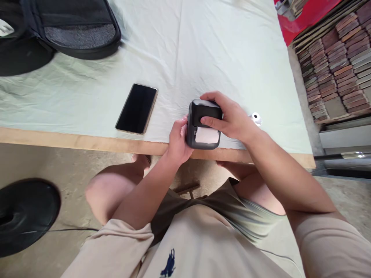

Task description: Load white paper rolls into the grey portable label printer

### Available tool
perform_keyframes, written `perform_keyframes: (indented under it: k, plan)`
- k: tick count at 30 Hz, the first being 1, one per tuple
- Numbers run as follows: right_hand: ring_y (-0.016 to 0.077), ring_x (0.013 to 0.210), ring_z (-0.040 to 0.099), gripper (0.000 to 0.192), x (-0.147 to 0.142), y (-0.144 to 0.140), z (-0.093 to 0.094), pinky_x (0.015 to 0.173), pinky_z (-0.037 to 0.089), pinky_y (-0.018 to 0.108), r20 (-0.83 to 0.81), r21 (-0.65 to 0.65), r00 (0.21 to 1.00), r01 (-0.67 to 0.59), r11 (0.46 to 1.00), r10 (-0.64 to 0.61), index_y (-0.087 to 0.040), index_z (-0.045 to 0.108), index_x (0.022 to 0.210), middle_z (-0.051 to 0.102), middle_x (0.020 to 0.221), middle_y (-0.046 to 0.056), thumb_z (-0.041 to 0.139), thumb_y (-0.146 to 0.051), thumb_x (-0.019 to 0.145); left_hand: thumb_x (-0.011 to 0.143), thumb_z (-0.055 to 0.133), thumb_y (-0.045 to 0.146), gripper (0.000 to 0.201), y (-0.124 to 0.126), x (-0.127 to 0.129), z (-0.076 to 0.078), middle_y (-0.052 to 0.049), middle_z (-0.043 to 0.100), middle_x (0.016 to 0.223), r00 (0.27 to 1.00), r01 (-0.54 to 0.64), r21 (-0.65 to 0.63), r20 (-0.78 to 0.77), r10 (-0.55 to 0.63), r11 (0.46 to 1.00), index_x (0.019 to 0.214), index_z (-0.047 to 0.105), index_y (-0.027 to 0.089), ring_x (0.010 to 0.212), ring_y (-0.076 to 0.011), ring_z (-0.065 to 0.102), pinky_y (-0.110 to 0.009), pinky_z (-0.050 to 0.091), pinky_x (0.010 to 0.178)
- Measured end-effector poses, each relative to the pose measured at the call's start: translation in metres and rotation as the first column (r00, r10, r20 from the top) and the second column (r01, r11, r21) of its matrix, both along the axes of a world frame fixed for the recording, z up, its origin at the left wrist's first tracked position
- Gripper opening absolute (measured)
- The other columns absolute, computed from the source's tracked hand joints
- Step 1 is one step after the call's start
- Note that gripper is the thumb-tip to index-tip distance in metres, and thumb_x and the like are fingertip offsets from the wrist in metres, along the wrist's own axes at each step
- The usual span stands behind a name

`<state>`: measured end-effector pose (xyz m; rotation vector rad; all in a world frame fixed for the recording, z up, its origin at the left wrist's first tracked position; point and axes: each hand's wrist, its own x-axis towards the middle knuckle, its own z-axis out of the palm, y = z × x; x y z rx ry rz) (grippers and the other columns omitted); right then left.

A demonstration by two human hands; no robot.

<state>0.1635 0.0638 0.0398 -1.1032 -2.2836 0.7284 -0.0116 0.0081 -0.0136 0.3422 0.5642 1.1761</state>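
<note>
Black printer (pixel 198 112), held at the bench's (pixel 232 73) near edge: left grip (pixel 178 142) clasped its left side, right grip (pixel 232 119) clamped across its right and top, just beyond the white paper (pixel 206 136).

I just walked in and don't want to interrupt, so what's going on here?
A person's left hand grips the left side of a small black device, while the right hand holds it over the top and right. White paper shows in its lower front. A phone lies to the left on the pale cloth, and a white roll sits beyond the right wrist.
</note>
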Motion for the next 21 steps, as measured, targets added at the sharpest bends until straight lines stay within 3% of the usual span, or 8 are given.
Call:
perform_keyframes:
  k: [4,8,12,17,21]
  plan:
    - [0.0339,0.129,0.071,0.055,0.006,-0.008,-0.009,0.112,0.06,0.054,-0.049,0.024,0.997,0.065,0.998,-0.064,-0.023,0.061,0.139,0.073,0.141,0.014,0.069,-0.057,0.097,0.1,0.058,0.04,0.022,0.004,0.004,0.0,-0.002,0.078,0.085,0.998,-0.055,-0.116,0.005,0.056,0.992,0.097,0.07,0.021,0.111,-0.0284,0.082,-0.04,0.065,0.101]
    - [0.0332,0.137,0.068,0.044,0.016,-0.023,-0.015,0.108,0.063,0.054,-0.151,0.085,0.971,0.201,0.976,-0.186,-0.028,0.06,0.138,0.07,0.146,0.013,0.064,-0.052,0.102,0.109,0.048,0.034,0.036,0.008,0.008,0.002,-0.002,0.073,0.072,0.993,-0.114,-0.223,-0.039,0.108,0.968,0.085,0.071,0.019,0.104,-0.0255,0.083,-0.037,0.065,0.102]
    - [0.0333,0.143,0.065,0.05,0.024,-0.032,-0.012,0.109,0.065,0.055,-0.151,0.064,0.979,0.151,0.986,-0.14,-0.032,0.06,0.14,0.067,0.149,0.01,0.073,-0.041,0.092,0.111,0.053,0.034,0.037,0.01,0.009,0.003,0.0,0.073,0.071,0.99,-0.137,-0.268,-0.013,0.139,0.954,0.082,0.071,0.019,0.096,-0.0238,0.084,-0.035,0.067,0.099]
    - [0.0338,0.154,0.056,0.059,0.025,-0.037,-0.001,0.117,0.064,0.056,-0.141,0.017,0.986,0.087,0.996,-0.084,-0.033,0.061,0.144,0.058,0.158,0.01,0.079,-0.036,0.089,0.114,0.046,0.03,0.042,0.009,0.01,0.005,0.002,0.075,0.072,0.986,-0.161,-0.246,-0.001,0.166,0.956,0.083,0.071,0.018,0.069,-0.014,0.076,-0.027,0.067,0.089]
    - [0.0334,0.142,0.063,0.056,0.024,-0.035,0.005,0.107,0.069,0.052,-0.157,0.035,0.981,0.12,0.992,-0.113,-0.035,0.065,0.138,0.061,0.152,0.009,0.086,-0.035,0.086,0.112,0.045,0.029,0.042,0.01,0.009,0.003,0.001,0.075,0.071,0.991,-0.126,-0.24,0.006,0.131,0.963,0.081,0.07,0.017,0.067,-0.0147,0.075,-0.029,0.066,0.086]
